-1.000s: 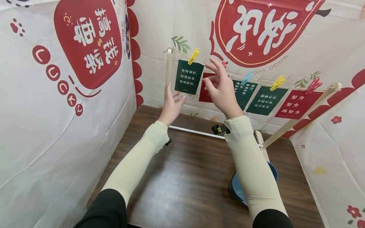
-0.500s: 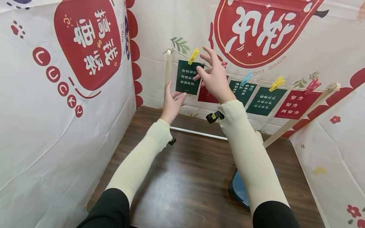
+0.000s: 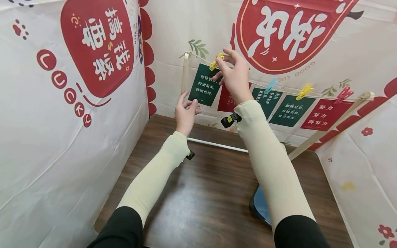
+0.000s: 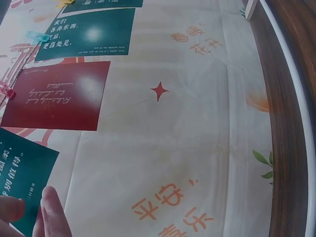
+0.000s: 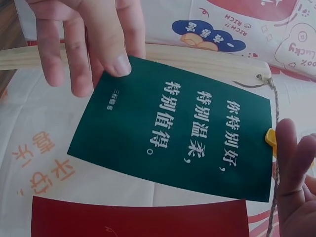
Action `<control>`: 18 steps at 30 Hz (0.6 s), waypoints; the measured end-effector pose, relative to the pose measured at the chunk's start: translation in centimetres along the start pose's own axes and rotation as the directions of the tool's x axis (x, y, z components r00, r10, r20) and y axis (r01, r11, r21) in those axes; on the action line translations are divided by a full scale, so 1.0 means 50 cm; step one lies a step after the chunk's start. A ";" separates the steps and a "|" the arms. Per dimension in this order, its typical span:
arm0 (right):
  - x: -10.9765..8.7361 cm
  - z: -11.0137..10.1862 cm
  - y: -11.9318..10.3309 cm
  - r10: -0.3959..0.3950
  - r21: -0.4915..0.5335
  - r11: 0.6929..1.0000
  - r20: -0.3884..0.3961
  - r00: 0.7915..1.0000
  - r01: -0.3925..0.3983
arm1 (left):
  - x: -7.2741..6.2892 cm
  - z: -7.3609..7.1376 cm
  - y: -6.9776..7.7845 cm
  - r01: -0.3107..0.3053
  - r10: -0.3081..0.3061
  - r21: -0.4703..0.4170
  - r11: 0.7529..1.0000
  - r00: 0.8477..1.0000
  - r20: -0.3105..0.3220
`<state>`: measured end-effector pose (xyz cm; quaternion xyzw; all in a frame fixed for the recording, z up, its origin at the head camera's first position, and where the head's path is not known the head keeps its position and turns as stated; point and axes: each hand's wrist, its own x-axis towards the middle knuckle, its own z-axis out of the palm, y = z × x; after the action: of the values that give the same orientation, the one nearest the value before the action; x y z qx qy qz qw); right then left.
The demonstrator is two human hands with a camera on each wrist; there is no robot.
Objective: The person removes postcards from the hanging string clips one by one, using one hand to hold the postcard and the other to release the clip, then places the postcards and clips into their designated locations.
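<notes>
A green card (image 3: 203, 88) with white lettering hangs from a twine line (image 5: 276, 106) near the wooden post on the left. My left hand (image 3: 185, 117) pinches its lower left corner, thumb in front, as the right wrist view shows. At the card's top edge sits a yellow clothespin (image 3: 214, 65), and my right hand (image 3: 236, 79) pinches it between thumb and fingers. Part of the clothespin is hidden behind the right fingers. The card hangs tilted, its lower end towards the left. Beside it a red card (image 4: 59, 96) hangs under a red clothespin (image 4: 7, 90).
Further right along the line hang several cards, with blue (image 3: 271, 85), yellow (image 3: 304, 91) and red clothespins. Wooden posts (image 3: 185, 74) hold the line, with a white rod (image 3: 217, 144) low between them. A blue container (image 3: 260, 206) stands partly under my right forearm.
My right hand has moved left onto the yellow clothespin. The clothespin has shifted right and leans more, and the green card has tilted. My left hand stays at the card's lower corner.
</notes>
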<state>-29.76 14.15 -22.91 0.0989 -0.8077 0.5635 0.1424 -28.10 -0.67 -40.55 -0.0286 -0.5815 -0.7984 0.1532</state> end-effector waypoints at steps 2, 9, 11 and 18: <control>0.002 0.003 0.000 0.008 -0.002 1.000 -0.008 1.000 -0.008 | 0.001 -0.003 -0.001 -0.010 0.010 -0.004 1.000 1.000 -0.012; 0.012 0.010 0.000 0.013 -0.011 1.000 -0.029 0.999 -0.013 | 0.001 -0.013 -0.007 -0.047 0.046 -0.019 0.999 0.999 -0.029; 0.013 0.012 0.001 0.015 0.005 1.000 -0.044 0.999 -0.015 | 0.000 -0.016 -0.008 -0.052 0.051 -0.014 0.999 0.998 -0.029; 0.013 0.016 0.007 -0.035 0.053 0.998 -0.090 0.995 0.040 | -0.003 -0.021 -0.012 -0.050 0.050 -0.011 0.999 0.999 -0.009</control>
<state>-30.59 13.55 -23.26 0.0926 -0.7829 0.5865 0.1861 -28.00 -1.44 -41.47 -0.0405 -0.5755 -0.7977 0.1757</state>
